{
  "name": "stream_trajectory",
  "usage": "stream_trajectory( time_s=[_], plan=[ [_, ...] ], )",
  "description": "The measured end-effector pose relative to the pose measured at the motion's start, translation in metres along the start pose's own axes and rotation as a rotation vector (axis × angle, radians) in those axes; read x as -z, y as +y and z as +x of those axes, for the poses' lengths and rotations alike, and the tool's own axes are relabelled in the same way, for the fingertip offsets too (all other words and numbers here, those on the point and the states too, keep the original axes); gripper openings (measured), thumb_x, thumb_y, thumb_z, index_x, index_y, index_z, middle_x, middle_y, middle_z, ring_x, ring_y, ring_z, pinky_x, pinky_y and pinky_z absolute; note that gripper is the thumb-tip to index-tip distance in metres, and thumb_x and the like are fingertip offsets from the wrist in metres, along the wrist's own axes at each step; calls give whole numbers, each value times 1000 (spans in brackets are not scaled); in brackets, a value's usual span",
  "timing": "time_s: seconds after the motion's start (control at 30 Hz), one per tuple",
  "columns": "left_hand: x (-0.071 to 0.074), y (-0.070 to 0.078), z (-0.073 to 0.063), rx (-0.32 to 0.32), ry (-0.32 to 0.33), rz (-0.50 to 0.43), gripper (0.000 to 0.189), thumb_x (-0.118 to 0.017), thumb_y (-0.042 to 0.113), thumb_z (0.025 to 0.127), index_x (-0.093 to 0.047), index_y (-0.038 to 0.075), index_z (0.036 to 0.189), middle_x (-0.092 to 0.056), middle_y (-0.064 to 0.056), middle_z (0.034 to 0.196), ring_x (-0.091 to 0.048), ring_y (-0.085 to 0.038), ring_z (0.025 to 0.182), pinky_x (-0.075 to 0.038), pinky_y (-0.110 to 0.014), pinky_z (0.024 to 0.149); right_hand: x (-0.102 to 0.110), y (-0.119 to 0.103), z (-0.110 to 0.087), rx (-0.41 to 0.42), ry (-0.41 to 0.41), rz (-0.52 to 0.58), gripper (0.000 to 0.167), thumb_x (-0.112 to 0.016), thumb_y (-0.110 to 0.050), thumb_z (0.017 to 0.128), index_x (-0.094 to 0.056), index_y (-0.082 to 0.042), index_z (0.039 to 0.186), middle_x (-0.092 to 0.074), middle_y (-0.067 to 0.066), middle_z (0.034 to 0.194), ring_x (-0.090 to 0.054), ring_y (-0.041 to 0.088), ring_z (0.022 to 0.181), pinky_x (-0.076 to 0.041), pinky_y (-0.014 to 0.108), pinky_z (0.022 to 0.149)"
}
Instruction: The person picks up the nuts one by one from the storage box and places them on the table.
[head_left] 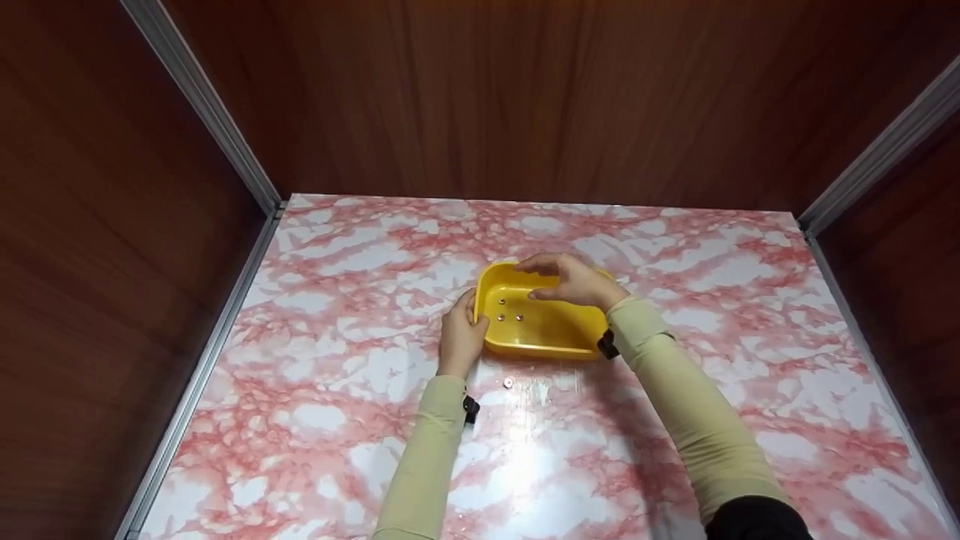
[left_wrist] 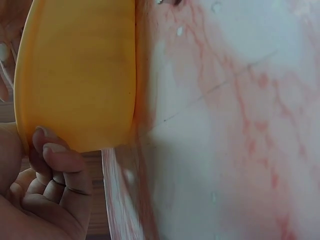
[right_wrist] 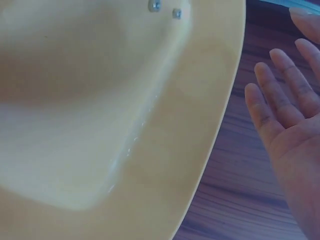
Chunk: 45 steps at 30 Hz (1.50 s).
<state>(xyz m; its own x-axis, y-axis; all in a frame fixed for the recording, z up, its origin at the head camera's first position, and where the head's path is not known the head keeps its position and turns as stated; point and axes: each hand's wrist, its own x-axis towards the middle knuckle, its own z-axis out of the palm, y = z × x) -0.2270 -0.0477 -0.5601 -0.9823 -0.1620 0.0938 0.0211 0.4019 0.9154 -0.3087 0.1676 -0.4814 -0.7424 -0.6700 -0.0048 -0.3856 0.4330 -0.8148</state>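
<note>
Your left hand [head_left: 461, 337] grips the left end of a yellow, rectangular plastic bin with rounded corners [head_left: 562, 324], the thumb lying at the rim and the fingers against the outer wall. In the left wrist view, you can see those fingers curled against the side of the bin. Your right hand [head_left: 577, 283] is over the far right part of the bin, its thumb and fingers well apart, with nothing visible in its grasp; in the right wrist view, its fingers are relaxed, nearly straight, and beside the rim.

The bin is around the middle of the red-and-white marble-patterned table [head_left: 360, 427], its open top facing you. You cannot tell from these views whether its base lies quite flat. Toward its left end, three small, shiny metal nuts [head_left: 519, 318] lie on the bin's floor, near one another but apart. A fourth small, round metal piece [head_left: 508, 383] lies on the table outside the bin, just in front of its near wall.

You wear pale yellow sleeves [head_left: 690, 405], with a small black device [head_left: 471, 409] at each wrist. Dark reddish-brown wood panels [head_left: 480, 97] surround the table at the back and both sides.
</note>
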Motion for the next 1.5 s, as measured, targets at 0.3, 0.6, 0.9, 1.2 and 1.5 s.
stream_trajectory(
  time_s=[0.3, 0.6, 0.9, 1.2, 1.5],
  plan=[
    [0, 2, 0, 3, 4, 9, 58, -63, -1, 81, -49, 2, 137, -63, -16, 117, -56, -15, 69, -52, -27, 71, 0, 3, 5, 42, -26, 28, 52, -68, -2, 85, -53, -9, 135, -54, 13, 134, -49, 32, 123, -35, 46, 103],
    [-1, 2, 0, -12, 28, 22, 55, -61, -1, 81, -52, 1, 135, -65, -16, 101, -41, -12, 55, -46, -29, 59, 1, 10, 8, 55, -38, 60, 54, -68, 0, 85, -51, -5, 135, -52, 16, 135, -47, 36, 124, -35, 47, 104],
    [-1, 3, 0, -8, 21, 28, 55, -62, -2, 81, -52, 3, 135, -60, -9, 80, -41, -11, 53, -45, -29, 58, 2, 16, 10, -16, -60, 97, 51, -68, 3, 84, -52, 0, 133, -50, 18, 136, -46, 37, 125, -33, 48, 104],
    [-1, 1, 0, 2, 14, 37, 57, -63, -1, 81, -51, 4, 137, -64, -14, 92, -39, -11, 51, -44, -28, 54, 5, 21, 8, -62, -77, 151, 52, -67, 6, 83, -53, 0, 133, -50, 20, 135, -46, 39, 124, -34, 52, 102],
    [-2, 2, 0, -8, 31, 26, 54, -62, -2, 82, -52, 1, 135, -64, -14, 119, -53, -15, 69, -48, -31, 76, 3, 26, 8, -64, -122, 198, 54, -67, 7, 83, -48, 6, 134, -47, 25, 136, -43, 41, 126, -32, 54, 103]
  ],
)
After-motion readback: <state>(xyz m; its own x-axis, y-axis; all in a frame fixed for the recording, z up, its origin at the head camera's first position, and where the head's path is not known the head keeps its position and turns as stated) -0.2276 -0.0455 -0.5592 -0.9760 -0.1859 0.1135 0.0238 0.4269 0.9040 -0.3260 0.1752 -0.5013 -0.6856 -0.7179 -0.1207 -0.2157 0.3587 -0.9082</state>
